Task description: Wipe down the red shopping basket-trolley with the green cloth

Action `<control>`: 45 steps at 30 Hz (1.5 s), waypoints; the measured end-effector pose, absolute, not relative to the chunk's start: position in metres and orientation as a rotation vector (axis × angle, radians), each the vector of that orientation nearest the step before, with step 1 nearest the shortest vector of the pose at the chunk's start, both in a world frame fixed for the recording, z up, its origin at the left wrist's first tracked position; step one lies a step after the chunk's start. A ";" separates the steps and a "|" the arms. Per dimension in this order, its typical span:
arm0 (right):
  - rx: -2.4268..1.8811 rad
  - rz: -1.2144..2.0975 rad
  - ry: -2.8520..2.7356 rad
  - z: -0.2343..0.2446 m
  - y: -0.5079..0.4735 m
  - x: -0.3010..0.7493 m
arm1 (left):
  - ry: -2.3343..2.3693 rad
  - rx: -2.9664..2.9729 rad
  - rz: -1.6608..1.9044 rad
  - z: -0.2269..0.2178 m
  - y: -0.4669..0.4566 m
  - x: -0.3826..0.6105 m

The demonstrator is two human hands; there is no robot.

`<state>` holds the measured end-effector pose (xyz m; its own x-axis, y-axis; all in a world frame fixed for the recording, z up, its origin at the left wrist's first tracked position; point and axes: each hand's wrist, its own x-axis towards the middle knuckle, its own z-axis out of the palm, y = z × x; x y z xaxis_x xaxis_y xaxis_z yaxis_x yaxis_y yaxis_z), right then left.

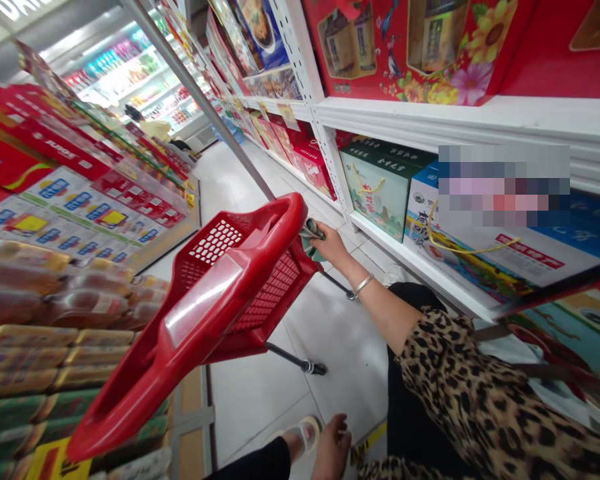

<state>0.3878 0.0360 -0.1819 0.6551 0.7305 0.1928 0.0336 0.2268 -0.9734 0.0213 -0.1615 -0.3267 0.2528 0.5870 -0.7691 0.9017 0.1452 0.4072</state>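
A pale tiled floor (340,347) ran between white shelves (460,117) of gift boxes (380,183) and stacked goods. On it stood the red trolley (250,260), its long handle (203,303) slanting up from lower left towards your right hand (333,247), the nearer one. That hand was closed on a grey-green cloth (311,245), bunched and folded, beside the handle's upper end. The trolley looked glossy, its sides pierced. Your left hand (331,447) hung near a shoe (309,433), fingers loosely bent; whether it gripped anything, I couldn't tell.
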 end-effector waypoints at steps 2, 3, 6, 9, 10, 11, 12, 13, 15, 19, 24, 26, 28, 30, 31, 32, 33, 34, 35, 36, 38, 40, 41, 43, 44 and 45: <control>-1.384 0.531 -0.802 -0.183 0.030 0.386 | 1.439 1.679 -0.127 -0.295 -0.149 0.029; -1.449 0.529 -0.832 -0.184 0.027 0.385 | 1.402 1.768 0.017 -0.272 -0.141 0.033; -1.652 0.575 -0.867 -0.193 0.019 0.378 | 1.151 2.294 0.552 -0.182 -0.117 0.048; -1.791 0.684 -0.802 -0.206 0.015 0.367 | 0.852 2.762 1.073 -0.091 -0.101 0.072; -1.810 0.715 -0.774 -0.211 0.015 0.363 | 0.776 2.847 1.224 -0.066 -0.098 0.082; -1.815 0.737 -0.748 -0.215 0.015 0.359 | 0.704 2.918 1.322 -0.045 -0.095 0.093; -1.809 0.751 -0.725 -0.219 0.015 0.356 | 0.653 2.977 1.362 -0.028 -0.093 0.105; -1.799 0.762 -0.702 -0.221 0.016 0.354 | 0.638 3.026 1.357 -0.014 -0.091 0.116; -1.758 0.767 -0.663 -0.222 0.019 0.352 | 0.677 3.077 1.315 0.005 -0.085 0.139; -1.623 0.731 -0.636 -0.206 0.029 0.358 | 0.852 3.076 1.149 0.019 -0.062 0.184; -1.290 0.632 -0.733 -0.178 0.036 0.359 | 1.265 3.056 0.778 0.013 -0.032 0.231; -1.223 0.604 -0.779 -0.174 0.035 0.357 | 1.417 3.050 0.731 0.009 -0.027 0.241; -1.273 0.601 -0.809 -0.175 0.033 0.355 | 1.503 3.035 0.781 0.007 -0.025 0.244; -1.346 0.608 -0.832 -0.179 0.031 0.353 | 1.530 3.013 0.867 0.007 -0.025 0.241; -1.382 0.619 -0.839 -0.182 0.030 0.351 | 1.534 3.001 0.913 0.007 -0.025 0.237; -1.417 0.640 -0.842 -0.185 0.029 0.350 | 1.533 2.989 0.958 0.008 -0.025 0.232; -1.450 0.670 -0.840 -0.188 0.028 0.348 | 1.527 2.980 0.999 0.008 -0.026 0.225; -1.478 0.704 -0.837 -0.191 0.027 0.346 | 1.513 2.975 1.035 0.009 -0.026 0.217; -1.501 0.735 -0.834 -0.193 0.025 0.344 | 1.494 2.975 1.076 0.009 -0.026 0.207; -1.516 0.761 -0.834 -0.195 0.024 0.340 | 1.470 2.977 1.116 0.010 -0.026 0.196; -1.521 0.787 -0.847 -0.195 0.021 0.332 | 1.411 2.981 1.205 0.009 -0.027 0.170; -1.511 0.798 -0.871 -0.193 0.016 0.320 | 1.329 2.969 1.284 0.009 -0.027 0.141; -1.502 0.804 -0.890 -0.192 0.012 0.313 | 1.281 2.957 1.321 0.009 -0.028 0.126; -1.484 0.811 -0.936 -0.189 0.005 0.297 | 1.221 2.911 1.365 0.010 -0.028 0.099; -1.478 0.812 -0.957 -0.187 0.001 0.288 | 1.208 2.873 1.371 0.011 -0.028 0.087; -1.475 0.809 -0.976 -0.186 -0.004 0.279 | 1.201 2.834 1.364 0.012 -0.028 0.076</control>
